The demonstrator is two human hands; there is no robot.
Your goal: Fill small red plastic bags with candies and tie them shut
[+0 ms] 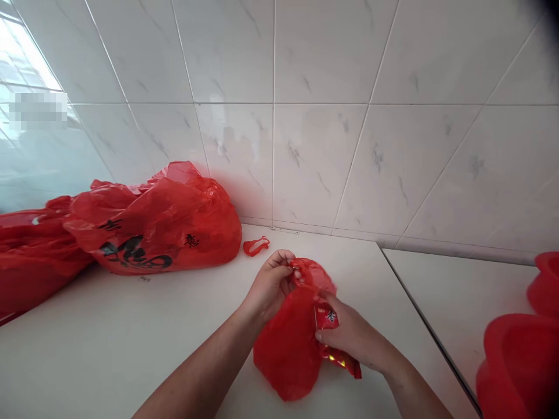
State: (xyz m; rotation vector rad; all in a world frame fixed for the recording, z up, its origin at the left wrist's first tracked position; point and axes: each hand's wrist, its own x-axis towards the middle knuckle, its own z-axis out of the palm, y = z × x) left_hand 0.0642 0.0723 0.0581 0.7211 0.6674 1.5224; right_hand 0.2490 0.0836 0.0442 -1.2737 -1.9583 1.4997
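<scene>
A small, thin red plastic bag (290, 343) hangs between my two hands over the white tabletop. My left hand (277, 279) pinches the bag near its top edge, thumb against fingers. Closed around a shiny red packet (326, 318) with dark characters and yellow marks, my right hand (349, 329) is against the bag's right side. The packet's lower end sticks out below that hand. Whether the packet is partly inside the bag I cannot tell. The right fingertips are partly hidden behind the bag and packet.
A large red plastic bag (174, 233) with black characters rests at the left by the tiled wall (318, 163), another red bag (35, 256) beside it. A red plastic scrap (256, 246) lies behind my left hand. Red tubs (502, 355) stand at right, beyond a table seam.
</scene>
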